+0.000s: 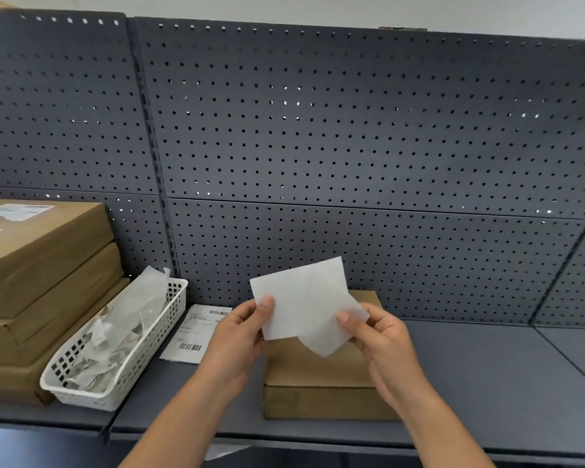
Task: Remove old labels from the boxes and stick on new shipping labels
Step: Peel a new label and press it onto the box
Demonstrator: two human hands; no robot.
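Left hand (240, 332) pinches label (301, 298) at its edge, right hand (382, 346) pinches lower corner: light, floppy, prob. sticky; best held by edges, over box (318, 401).

A basket (122, 349) sits between stacked boxes (41, 282) at left and a label sheet (193, 332), box (321, 383) further right.

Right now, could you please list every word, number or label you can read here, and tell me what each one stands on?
No text is legible enough to quote.
On the shelf, the shipping label: two barcodes and print lines, too small to read.
On the top stacked box, the old label: blurred, unreadable.
The white sheet pinched by the left hand and right hand: blank on the visible side.
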